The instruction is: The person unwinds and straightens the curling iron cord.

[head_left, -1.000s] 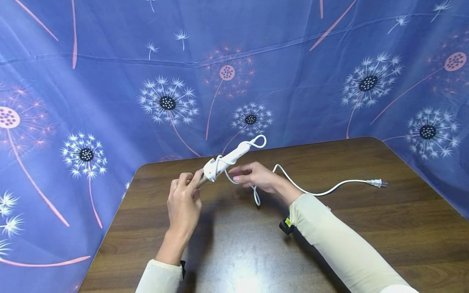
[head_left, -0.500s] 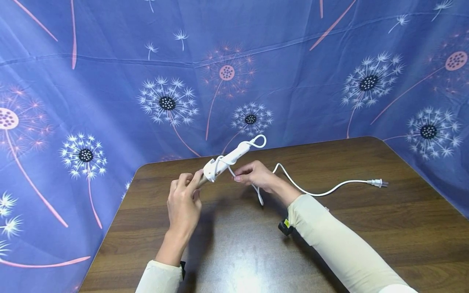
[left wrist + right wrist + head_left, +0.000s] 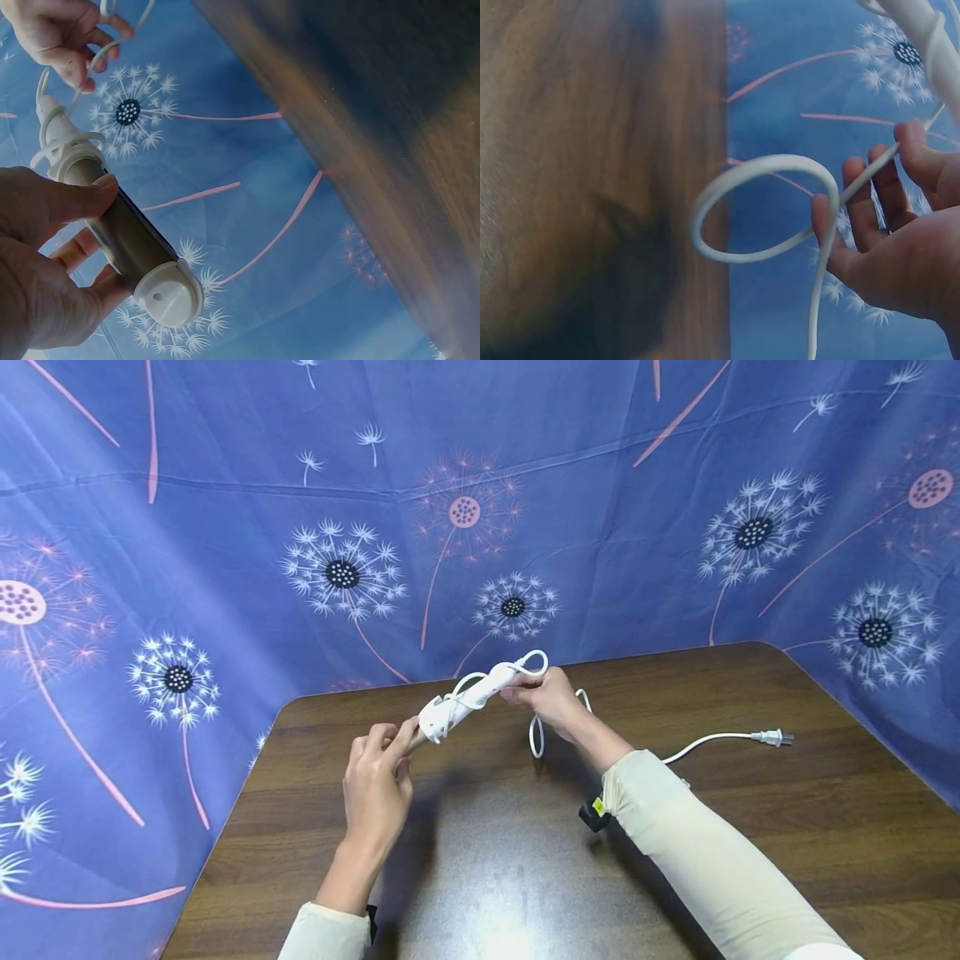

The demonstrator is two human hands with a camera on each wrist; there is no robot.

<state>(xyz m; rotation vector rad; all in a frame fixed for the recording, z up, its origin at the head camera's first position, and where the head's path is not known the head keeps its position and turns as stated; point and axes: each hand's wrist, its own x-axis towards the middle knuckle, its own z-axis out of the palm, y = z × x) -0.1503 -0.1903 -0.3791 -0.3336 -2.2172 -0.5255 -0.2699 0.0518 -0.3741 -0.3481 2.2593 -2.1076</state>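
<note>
A curling iron with a white handle is held tilted above the table, its handle end up and to the right. My left hand grips it by the brownish barrel, thumb on one side and fingers on the other. Past the fingers, the barrel's white tip shows in the left wrist view. White cord is wound around the handle and loops out at its end. Just right of the handle, my right hand pinches the cord between thumb and fingers. A loose cord loop hangs by that hand.
The wooden table lies beneath both hands. On its right side rests the cord's two-prong plug. A blue curtain with dandelion prints hangs behind the table's far edge.
My right hand has moved up and to the right, from below the handle to beside its far end, drawing the cord along. The left hand keeps its grip; the handle end dips slightly.
</note>
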